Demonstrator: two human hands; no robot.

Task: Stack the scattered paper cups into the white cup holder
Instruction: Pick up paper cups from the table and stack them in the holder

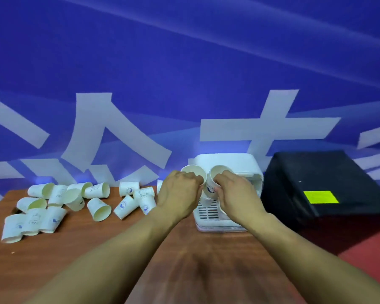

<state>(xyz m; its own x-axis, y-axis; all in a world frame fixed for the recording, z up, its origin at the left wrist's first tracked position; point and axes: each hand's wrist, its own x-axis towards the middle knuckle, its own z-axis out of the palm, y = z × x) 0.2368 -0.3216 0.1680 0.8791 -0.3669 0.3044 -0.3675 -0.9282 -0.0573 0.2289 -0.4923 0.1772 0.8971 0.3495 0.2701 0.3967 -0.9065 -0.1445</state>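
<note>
Left hand (180, 191) grips upright cup (193, 170); right hand (235, 191) grips tilted cup (214, 179) at white cup holder (227, 161).

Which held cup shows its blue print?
The right cup, held by the right hand in front of the white cup holder: blue print on its wall faces the camera. The left cup, in the left hand, shows only its open mouth.

Brown wooden bench (75, 260) | left half: white paper cups (99, 209) scattered, many tipped over | right edge: white cup holder (228, 161) standing
</note>
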